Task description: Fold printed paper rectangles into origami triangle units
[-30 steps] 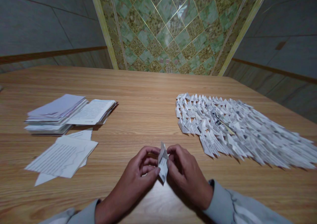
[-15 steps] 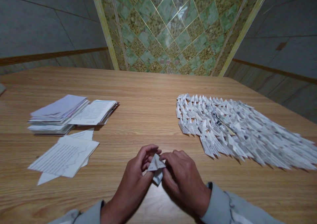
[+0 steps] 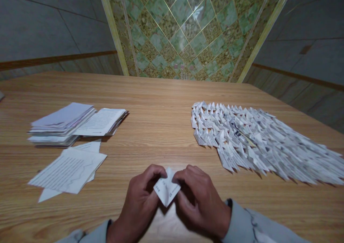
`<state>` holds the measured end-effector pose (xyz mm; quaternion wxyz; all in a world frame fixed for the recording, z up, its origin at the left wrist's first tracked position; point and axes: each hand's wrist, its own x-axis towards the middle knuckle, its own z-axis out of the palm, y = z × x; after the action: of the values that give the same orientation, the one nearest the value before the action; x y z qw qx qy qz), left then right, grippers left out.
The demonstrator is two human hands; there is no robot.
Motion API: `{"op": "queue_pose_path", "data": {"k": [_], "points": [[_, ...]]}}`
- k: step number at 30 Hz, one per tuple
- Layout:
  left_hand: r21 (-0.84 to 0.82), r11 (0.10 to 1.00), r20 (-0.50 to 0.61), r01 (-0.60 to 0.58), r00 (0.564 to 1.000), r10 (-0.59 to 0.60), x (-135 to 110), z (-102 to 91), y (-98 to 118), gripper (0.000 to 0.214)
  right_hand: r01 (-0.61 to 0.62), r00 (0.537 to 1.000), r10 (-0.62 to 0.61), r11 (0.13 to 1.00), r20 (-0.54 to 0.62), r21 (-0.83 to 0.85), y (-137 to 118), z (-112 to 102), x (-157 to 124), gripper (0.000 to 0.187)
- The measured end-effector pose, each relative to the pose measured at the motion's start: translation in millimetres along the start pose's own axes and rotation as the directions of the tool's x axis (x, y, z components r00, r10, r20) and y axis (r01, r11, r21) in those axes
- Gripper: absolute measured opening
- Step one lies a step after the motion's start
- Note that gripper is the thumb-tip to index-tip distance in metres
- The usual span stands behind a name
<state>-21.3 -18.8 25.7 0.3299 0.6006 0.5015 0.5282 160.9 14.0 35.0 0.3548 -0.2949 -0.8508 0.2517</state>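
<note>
Both of my hands pinch one small folded piece of printed paper [image 3: 166, 190] just above the wooden table [image 3: 161, 128], near its front edge. My left hand [image 3: 139, 203] grips its left side with curled fingers. My right hand [image 3: 199, 200] grips its right side, thumb and fingers pressed on the paper. The piece lies nearly flat between them, a point facing down toward me. Grey sleeves cover both wrists.
A wide spread of several small folded paper pieces [image 3: 255, 142] covers the table's right side. At the left lie a stack of printed sheets [image 3: 67, 123] and loose sheets [image 3: 68, 168] in front of it. Tiled floor shows beyond the far edge.
The folded piece stood upright between my fingertips, then was turned and pressed flatter. Both hands have drawn slightly closer to me and lower over the table.
</note>
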Motion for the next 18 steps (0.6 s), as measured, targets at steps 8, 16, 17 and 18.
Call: {"op": "queue_pose_path", "data": {"k": [8, 16, 17, 18], "points": [[0.210, 0.922, 0.152, -0.325, 0.943, 0.297, -2.3, -4.5, 5.1, 0.014, -0.388, 0.918, 0.371, 0.780, 0.136, 0.490, -4.3, -5.1, 7.2, 0.015], [0.256, 0.898, 0.207, -0.357, 0.928, 0.310, -4.7, -3.4, -0.9, 0.011, -0.394, 0.911, 0.392, 0.730, 0.130, 0.559, -0.7, -0.4, 4.9, 0.016], [0.239, 0.918, 0.205, -0.316, 0.941, 0.271, -5.5, -3.2, -1.4, 0.010, -0.395, 0.909, 0.397, 0.730, 0.125, 0.558, 0.1, -0.3, 4.6, 0.017], [0.216, 0.939, 0.202, -0.267, 0.953, 0.224, -5.8, -2.8, -1.1, 0.009, -0.395, 0.908, 0.404, 0.734, 0.113, 0.552, 0.9, -0.5, 4.5, 0.018]]}}
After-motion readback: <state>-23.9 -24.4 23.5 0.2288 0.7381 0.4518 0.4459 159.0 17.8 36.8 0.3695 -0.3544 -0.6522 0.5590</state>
